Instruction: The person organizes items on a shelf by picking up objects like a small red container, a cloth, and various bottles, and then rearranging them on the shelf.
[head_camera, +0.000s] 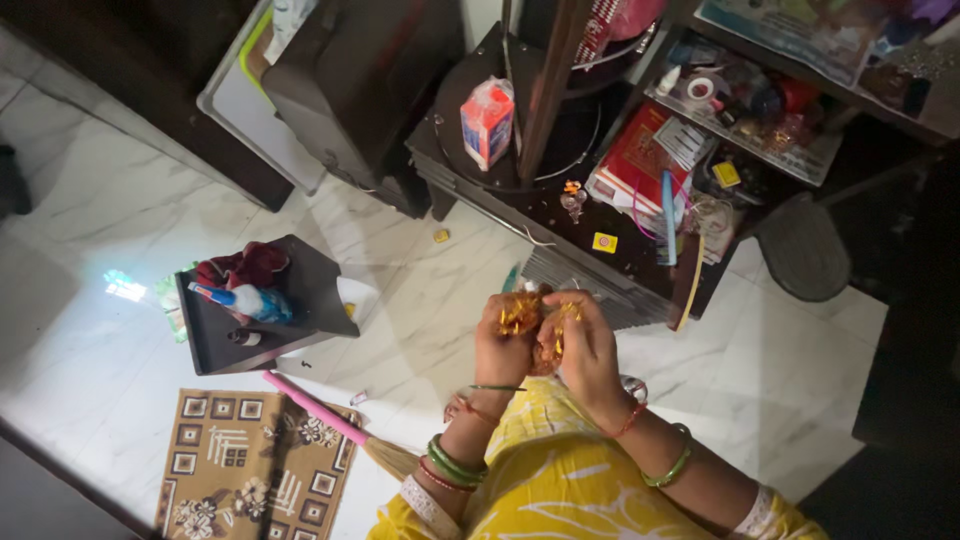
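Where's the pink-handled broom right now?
Head view, lower left: the pink-handled broom lies on the floor, between the patterned mat and the left hand.

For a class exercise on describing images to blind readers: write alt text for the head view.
Seen from above, a person's left hand and right hand together hold a small orange-and-gold bundle over a white marble floor. Nearby lie a pink-handled broom, a patterned brown mat and a cluttered dark low table.
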